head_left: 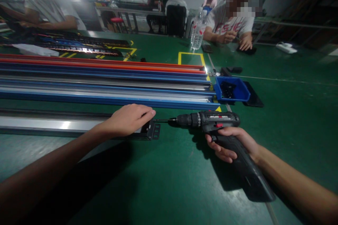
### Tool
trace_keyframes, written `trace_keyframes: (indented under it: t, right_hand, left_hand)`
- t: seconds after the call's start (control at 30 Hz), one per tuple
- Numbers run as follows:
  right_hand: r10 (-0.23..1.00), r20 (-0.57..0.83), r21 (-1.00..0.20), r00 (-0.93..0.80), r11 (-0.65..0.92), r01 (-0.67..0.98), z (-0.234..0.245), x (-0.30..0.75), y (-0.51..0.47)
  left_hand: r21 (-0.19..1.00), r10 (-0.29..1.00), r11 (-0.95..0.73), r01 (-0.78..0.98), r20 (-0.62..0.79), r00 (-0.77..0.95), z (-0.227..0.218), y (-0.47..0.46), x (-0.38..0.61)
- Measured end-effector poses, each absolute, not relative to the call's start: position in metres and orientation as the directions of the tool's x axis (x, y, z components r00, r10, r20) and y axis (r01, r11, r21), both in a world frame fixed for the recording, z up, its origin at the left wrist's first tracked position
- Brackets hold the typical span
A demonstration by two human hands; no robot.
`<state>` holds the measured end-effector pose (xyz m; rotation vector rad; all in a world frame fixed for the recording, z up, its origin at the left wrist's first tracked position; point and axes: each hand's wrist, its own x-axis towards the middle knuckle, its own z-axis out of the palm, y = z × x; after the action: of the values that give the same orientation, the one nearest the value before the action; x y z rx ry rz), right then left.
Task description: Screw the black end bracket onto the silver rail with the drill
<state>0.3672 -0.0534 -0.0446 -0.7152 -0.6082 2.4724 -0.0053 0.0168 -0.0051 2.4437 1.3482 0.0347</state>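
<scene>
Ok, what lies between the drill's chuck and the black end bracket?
The head view shows a slim bit pointing from the chuck toward the bracket.

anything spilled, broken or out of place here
Nothing stands out; no spill or breakage shows. The left hand rests on the rail, the right hand holds the drill pointed at its end, and the blue bin stands upright.

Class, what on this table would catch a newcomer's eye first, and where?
First comes the black drill in the right hand, right of centre, its bit pointing at the metal profile under the left hand. Beyond, an orange rail and blue rails run in from the left toward a blue bin.
</scene>
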Motion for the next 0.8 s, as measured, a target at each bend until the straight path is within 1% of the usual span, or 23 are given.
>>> trace_keyframes:
  t: [0.43,0.63,0.8]
  right_hand:
    - [0.558,-0.359,-0.527,-0.748,-0.782,-0.331,-0.0430,0.3655,-0.0545]
    - [0.561,-0.360,-0.525,-0.745,-0.782,-0.336,-0.0437,0.3662,-0.0548]
    - [0.558,-0.337,-0.529,-0.758,-0.778,-0.338,-0.0447,0.3663,-0.0548]
  left_hand:
    - [0.295,0.832,-0.477,0.828,-0.151,0.533,-0.0050,0.0168,-0.0048]
    - [0.319,0.830,-0.471,0.822,-0.157,0.536,-0.0034,0.0166,-0.0037]
    - [0.314,0.825,-0.479,0.820,-0.156,0.543,-0.0040,0.0163,-0.0040]
